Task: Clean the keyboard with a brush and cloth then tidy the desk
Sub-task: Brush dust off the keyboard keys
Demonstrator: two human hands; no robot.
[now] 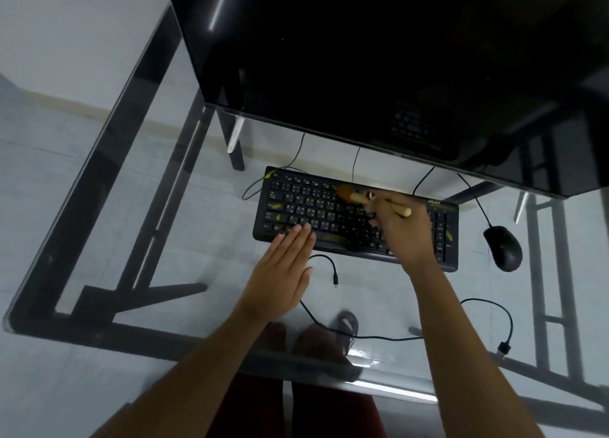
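A black keyboard (296,207) with yellow marks lies on the glass desk (184,240), in front of the monitor. My right hand (400,230) is shut on a wooden-handled brush (354,196); its bristles rest on the upper middle keys and look blurred. The handle's end sticks out past my fingers. My left hand (283,269) lies flat with fingers together, its fingertips on the keyboard's front left edge. No cloth is in view.
A large black monitor (379,68) overhangs the back of the desk. A black mouse (503,247) sits right of the keyboard. A loose black cable (333,269) with plugs trails across the front of the desk. My legs and a sandal show through the glass.
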